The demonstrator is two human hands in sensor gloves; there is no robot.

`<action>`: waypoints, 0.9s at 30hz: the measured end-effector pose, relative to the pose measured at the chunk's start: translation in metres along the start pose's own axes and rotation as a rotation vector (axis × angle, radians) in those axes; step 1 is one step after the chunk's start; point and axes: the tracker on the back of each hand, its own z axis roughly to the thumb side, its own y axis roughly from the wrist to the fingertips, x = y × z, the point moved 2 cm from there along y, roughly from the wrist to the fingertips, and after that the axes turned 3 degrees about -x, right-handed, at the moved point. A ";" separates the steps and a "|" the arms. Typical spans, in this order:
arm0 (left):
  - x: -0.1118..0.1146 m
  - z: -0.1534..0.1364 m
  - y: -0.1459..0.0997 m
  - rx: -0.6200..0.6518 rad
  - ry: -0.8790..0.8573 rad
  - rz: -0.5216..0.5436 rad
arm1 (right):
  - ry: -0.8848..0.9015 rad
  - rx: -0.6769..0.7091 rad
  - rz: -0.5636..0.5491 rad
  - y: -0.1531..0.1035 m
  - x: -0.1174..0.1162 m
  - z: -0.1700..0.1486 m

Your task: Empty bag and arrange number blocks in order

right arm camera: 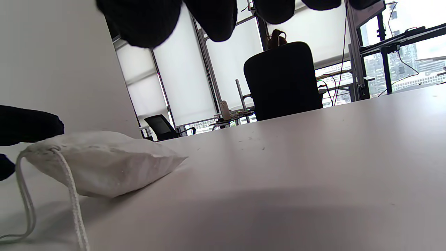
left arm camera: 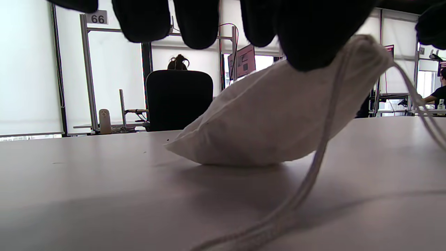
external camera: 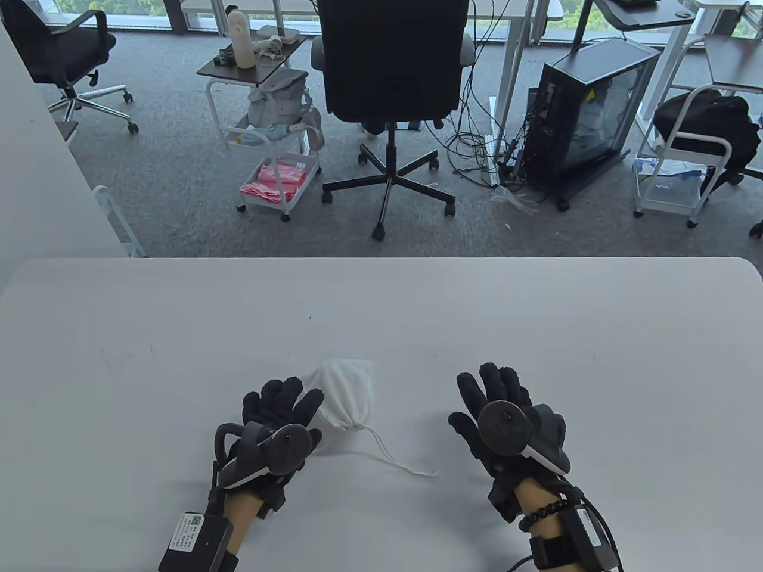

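A small white drawstring bag [external camera: 344, 390] lies on the white table [external camera: 381, 310], tied at its near end, bulging. Its cord [external camera: 399, 462] trails toward the right. My left hand [external camera: 292, 405] lies at the bag's left side with straight fingers; in the left wrist view one fingertip [left arm camera: 310, 42] touches the bag [left arm camera: 271, 122] near its neck. My right hand [external camera: 495, 393] hovers open, fingers spread, well to the right of the bag and apart from it. In the right wrist view the bag [right arm camera: 104, 160] sits at the left. No number blocks show.
The table's far edge [external camera: 381, 258] runs across the middle of the table view. Beyond it, on the floor, stand a black office chair [external camera: 390, 71], a small trolley [external camera: 268, 119] and a computer case [external camera: 587, 113].
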 end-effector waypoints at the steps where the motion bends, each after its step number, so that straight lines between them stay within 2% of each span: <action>1: 0.002 0.004 0.003 0.024 0.046 0.004 | 0.002 0.003 0.000 0.000 0.000 0.001; 8: 0.014 0.028 0.025 0.074 0.223 -0.008 | 0.006 0.020 0.016 0.001 -0.004 0.004; 11: 0.009 0.033 0.032 0.060 0.241 0.068 | 0.007 0.023 0.023 0.001 -0.005 0.006; 16: -0.016 0.026 0.029 0.001 0.076 0.173 | 0.022 0.031 0.017 0.001 -0.006 0.007; 21: -0.049 0.021 0.009 0.003 -0.062 0.336 | 0.075 0.049 0.004 0.002 -0.008 0.009; 27: -0.065 0.020 -0.012 0.020 -0.330 0.406 | 0.130 0.086 -0.042 -0.002 -0.006 0.017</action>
